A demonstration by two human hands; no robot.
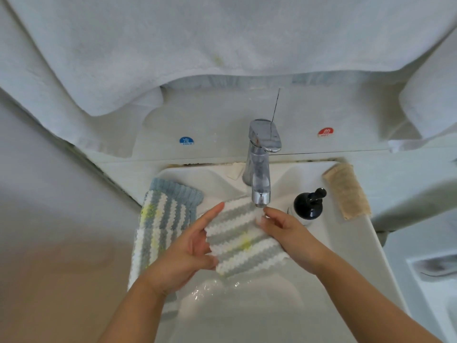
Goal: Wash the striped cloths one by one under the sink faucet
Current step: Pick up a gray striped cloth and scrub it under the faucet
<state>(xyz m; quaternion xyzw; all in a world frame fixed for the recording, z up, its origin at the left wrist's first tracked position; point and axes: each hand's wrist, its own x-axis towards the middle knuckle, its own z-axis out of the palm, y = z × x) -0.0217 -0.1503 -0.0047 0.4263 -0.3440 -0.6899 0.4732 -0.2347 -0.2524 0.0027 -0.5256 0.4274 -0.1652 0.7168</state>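
2 hands: both yours, both on 1 cloth over the basin
Left hand (190,246): your thumb lies on top of the left edge of the striped cloth, index finger straight and pointing up-left of the spout; other fingers hidden under the fabric, so it pinches that edge
Right hand (284,230): your fingertips are curled on the cloth's right side, just below the spout, gripping it
Striped cloth (243,240): grey-and-white, yellow stain near middle, held spread between your hands, top edge right under the faucet outlet
Faucet (259,167): chrome, single lever, at back of sink
Sink (247,305): white, water visible in the basin below the cloth
Cloth pile (160,219): more striped cloths stacked on the sink's left rim, yellow marks on the top one
Soap pump bottle (309,203): black, right of faucet
Beige cloth (346,191): on the right rim
Stickers: blue COLD (186,141) left, red HOT (325,132) right
White towel (197,45): hangs above
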